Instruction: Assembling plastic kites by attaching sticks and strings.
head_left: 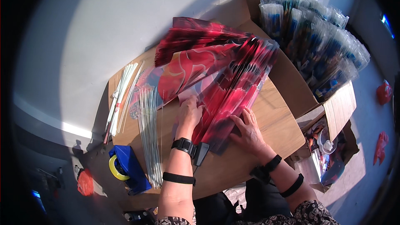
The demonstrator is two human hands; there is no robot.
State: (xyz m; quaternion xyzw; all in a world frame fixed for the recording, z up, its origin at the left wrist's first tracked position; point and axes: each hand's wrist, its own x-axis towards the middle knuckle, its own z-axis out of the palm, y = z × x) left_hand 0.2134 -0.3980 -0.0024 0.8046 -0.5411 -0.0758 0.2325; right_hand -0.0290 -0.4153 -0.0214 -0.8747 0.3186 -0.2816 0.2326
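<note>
Both hands press flat, fingers spread, on a red fan stack [225, 83] on the table [275, 125]: left hand [189, 112], right hand [248, 127]. Beyond it, a cardboard box [339, 108] holds upright clear-wrapped blue packs [316, 37].

We wear black bands on both forearms, a black device at each wrist, and dark patterned short sleeves.

Head-worn fisheye looks steeply down, close over the wooden table [275, 121].
</note>
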